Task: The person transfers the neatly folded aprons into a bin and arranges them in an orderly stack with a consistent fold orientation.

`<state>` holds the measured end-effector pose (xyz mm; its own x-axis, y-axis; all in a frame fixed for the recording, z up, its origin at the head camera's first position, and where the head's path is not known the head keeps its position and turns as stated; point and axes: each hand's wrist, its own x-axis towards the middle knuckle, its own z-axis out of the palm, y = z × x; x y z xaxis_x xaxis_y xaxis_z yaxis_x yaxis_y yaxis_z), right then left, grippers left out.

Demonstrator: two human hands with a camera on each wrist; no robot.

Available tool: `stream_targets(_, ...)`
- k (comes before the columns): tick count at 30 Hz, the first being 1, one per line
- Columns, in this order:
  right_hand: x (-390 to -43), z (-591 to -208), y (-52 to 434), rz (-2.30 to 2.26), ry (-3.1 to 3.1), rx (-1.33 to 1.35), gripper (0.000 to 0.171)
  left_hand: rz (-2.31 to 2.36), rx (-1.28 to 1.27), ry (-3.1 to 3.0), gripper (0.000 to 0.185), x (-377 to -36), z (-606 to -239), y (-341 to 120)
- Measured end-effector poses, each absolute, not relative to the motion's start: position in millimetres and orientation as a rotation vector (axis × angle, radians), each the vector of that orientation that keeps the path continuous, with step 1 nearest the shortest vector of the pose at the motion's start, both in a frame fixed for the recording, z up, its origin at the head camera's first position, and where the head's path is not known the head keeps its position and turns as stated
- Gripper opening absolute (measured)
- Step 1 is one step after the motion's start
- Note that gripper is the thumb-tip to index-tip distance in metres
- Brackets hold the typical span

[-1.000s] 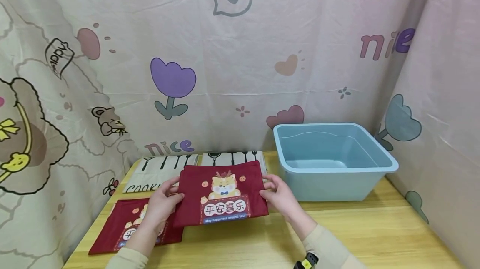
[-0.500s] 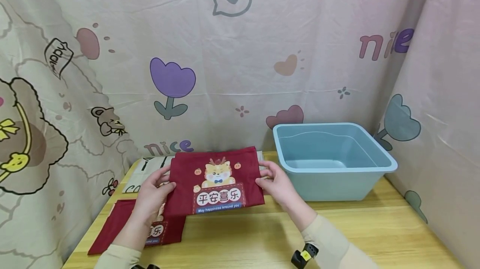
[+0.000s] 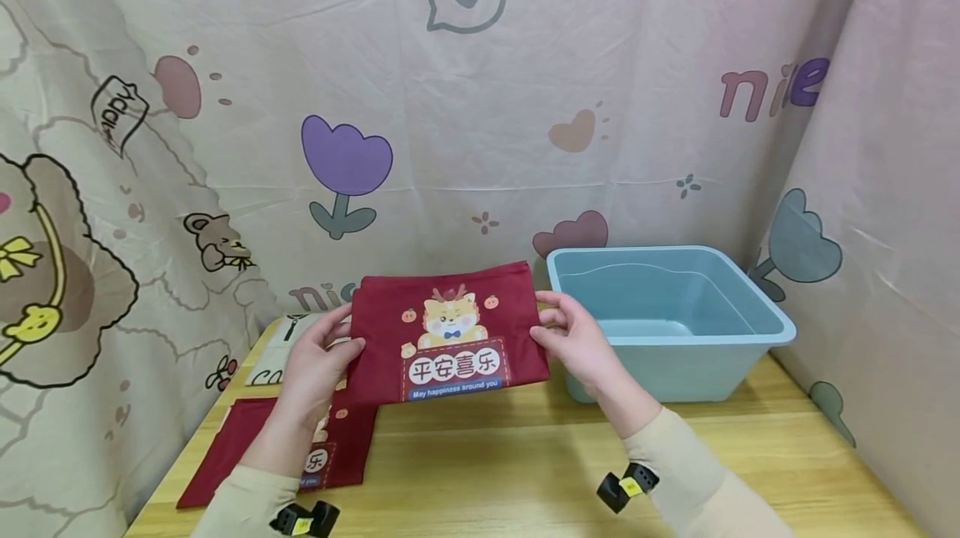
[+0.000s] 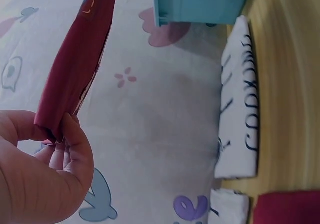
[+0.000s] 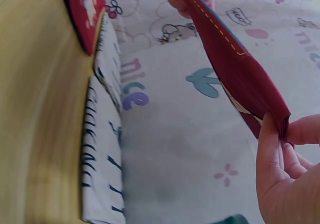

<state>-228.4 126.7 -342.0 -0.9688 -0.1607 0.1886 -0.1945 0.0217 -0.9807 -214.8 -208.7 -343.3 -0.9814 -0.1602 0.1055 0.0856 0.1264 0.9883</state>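
The lifted dark red folded cloth with the cartoon dragon print (image 3: 450,338) blocks most of the white folded cloths with black utensil print (image 3: 288,350) behind it, and the left hand (image 3: 318,371) covers the picture on the second red cloth lying flat on the wooden table (image 3: 255,455). In the left wrist view the light blue plastic basin (image 4: 200,4) is cut off by the top edge, and the hand itself runs off the lower left corner. Over in the right wrist view the right hand (image 5: 285,184) is cropped at the bottom right, and the yellow wooden tabletop (image 5: 40,134) is smeared with blur.

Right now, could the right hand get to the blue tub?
Probably yes: the right hand is beside the tub with nothing between, but it pinches the red cloth with the left hand.
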Motion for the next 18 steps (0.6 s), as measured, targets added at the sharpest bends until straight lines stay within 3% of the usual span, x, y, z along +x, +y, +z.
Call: stream_targets(18, -228.5, -312.9, 180.3, 2.007, -2.192, 0.336, 0.052, -2.03, -0.141, -2.081, 0.056, -234.3, -314.5, -154.8)
